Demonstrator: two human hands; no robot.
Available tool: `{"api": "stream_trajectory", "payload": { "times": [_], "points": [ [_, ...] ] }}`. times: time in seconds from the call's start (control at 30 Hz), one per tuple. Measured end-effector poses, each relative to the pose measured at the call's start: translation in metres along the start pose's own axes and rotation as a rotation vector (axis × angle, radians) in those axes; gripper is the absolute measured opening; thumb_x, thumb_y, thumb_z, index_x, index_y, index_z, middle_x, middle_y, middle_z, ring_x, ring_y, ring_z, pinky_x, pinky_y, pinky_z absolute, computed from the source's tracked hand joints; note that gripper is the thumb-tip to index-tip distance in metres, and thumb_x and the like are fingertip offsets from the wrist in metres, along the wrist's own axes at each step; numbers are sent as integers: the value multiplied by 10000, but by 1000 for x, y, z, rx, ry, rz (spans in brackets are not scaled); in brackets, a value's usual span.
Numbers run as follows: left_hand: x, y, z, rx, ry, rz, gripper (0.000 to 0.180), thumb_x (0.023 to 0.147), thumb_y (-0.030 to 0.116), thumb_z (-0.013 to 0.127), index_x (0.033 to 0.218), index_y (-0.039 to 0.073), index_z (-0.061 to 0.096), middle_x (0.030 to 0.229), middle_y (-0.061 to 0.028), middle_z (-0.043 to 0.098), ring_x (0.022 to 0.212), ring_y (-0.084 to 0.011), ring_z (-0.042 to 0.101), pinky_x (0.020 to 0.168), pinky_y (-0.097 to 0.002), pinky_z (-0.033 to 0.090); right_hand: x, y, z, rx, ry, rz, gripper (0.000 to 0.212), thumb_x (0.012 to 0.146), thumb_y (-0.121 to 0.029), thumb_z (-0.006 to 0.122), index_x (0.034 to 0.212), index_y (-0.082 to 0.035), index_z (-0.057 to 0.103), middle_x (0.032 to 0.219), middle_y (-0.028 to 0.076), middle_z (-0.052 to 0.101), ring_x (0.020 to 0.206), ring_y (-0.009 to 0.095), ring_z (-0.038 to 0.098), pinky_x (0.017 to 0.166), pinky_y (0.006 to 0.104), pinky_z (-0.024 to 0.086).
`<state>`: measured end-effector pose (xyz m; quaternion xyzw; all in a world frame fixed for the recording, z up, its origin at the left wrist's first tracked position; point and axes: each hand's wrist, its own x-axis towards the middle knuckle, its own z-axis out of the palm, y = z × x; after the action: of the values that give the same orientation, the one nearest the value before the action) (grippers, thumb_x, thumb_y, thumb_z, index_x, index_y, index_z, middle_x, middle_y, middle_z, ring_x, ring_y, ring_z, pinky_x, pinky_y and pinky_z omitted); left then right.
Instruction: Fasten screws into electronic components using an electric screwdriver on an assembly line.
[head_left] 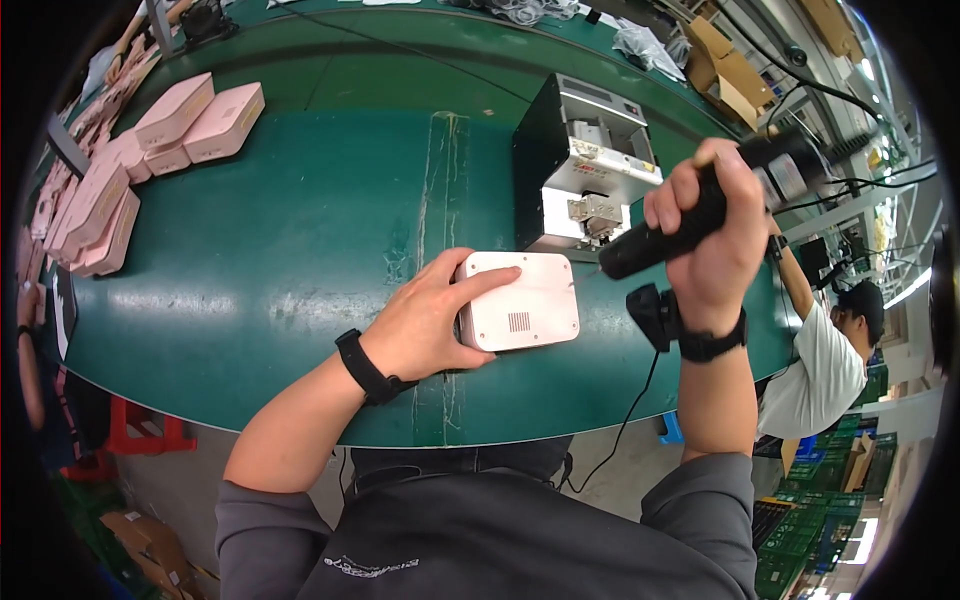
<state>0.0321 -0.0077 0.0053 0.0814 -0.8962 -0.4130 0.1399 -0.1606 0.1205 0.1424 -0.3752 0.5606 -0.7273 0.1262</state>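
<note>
Looking down on the green table (300,215), we find a pale pink case (545,305) lying flat near the middle, vent grille (519,322) facing up toward its 6 o'clock edge. Left hand (430,310) at the case's 9 o'clock: fingers clamped on it, thumb along the near edge, one finger laid across the face. Right hand (725,230) at 2 o'clock from the case: fingers wrapped round a black electric screwdriver (650,245), tilted, tip angled down toward 8 o'clock, near the case; we cannot tell its height above the table. At 1 o'clock we note a black-and-silver machine (585,160); at 10 o'clock, stacked pink cases (225,125); between 3 and 4, a co-worker (815,395) in a pale shirt.
</note>
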Motion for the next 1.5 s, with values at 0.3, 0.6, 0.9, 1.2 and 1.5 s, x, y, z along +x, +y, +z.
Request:
{"api": "stream_trajectory", "payload": {
  "times": [0.3, 0.6, 0.9, 1.2, 1.5],
  "points": [
    [1, -7, 5, -32, 44, 53, 852, 599, 197, 866, 1383, 250, 536, 1260, -180, 484, 1099, -348, 566, 958, -400, 488, -55, -26, 47, 162, -404, -6, 339, 931, -355, 562, 1015, -45, 453, 679, 60, 508, 520, 164, 505, 554, 323, 450],
    [-2, -8, 11, -47, 79, 52, 890, 565, 193, 879, 1384, 266, 535, 1258, -219, 504, 1084, -376, 574, 943, -410, 502, -71, -5, 51, -149, -449, 30, 375, 916, -339, 657, 1011, -73, 411, 690, 64, 511, 549, 153, 505, 578, 330, 463],
    [0, -11, 11, -51, 84, 79, 908, 534, 188, 886, 1374, 272, 550, 1267, -249, 501, 1098, -393, 574, 950, -412, 501, -68, -3, 54, -141, -438, 3, 337, 933, -333, 625, 1007, -76, 420, 693, 54, 508, 559, 153, 503, 570, 327, 456],
    [5, -27, -39, -858, -169, -222, 600, 834, 206, 744, 1368, 52, 518, 1307, -172, 572, 1102, -276, 631, 968, -378, 522, -14, -23, -35, 636, 69, -91, 262, 972, -332, 526, 930, -75, 502, 674, -1, 450, 540, 115, 428, 548, 287, 388],
    [13, -49, -49, -1417, 199, -580, 771, 992, 555, 435, 1444, -59, 322, 1271, -256, 580, 1124, -311, 628, 971, -405, 528, -32, 30, -110, 591, 436, -40, 251, 967, -322, 553, 916, -80, 506, 682, -5, 438, 557, 108, 412, 556, 269, 382]
  ]
}}
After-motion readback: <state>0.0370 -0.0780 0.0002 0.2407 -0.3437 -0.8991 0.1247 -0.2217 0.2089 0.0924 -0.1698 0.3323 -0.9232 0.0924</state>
